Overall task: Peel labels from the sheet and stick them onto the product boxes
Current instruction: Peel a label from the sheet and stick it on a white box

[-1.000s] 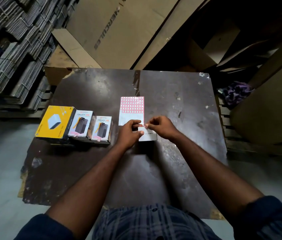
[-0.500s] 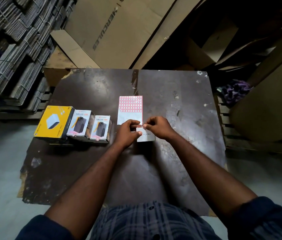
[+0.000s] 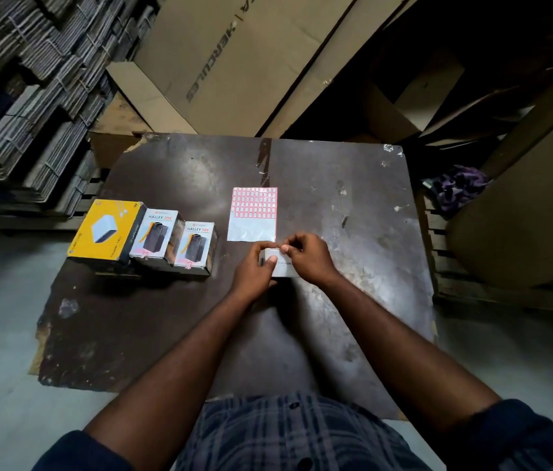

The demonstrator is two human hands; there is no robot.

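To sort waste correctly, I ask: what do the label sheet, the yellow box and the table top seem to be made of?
Label sheet: probably paper labels on glossy backing; the bare lower part shines.
Yellow box: likely printed cardboard, slightly glossy, sharp folded edges.
Table top: perhaps coated plywood; dark, scuffed sheen, chipped corners show lighter layers.

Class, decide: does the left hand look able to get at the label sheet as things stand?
Likely yes once freed: the left hand grips the white box, but the label sheet lies uncovered beyond.

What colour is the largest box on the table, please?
The largest box is yellow, clearest in the head view.
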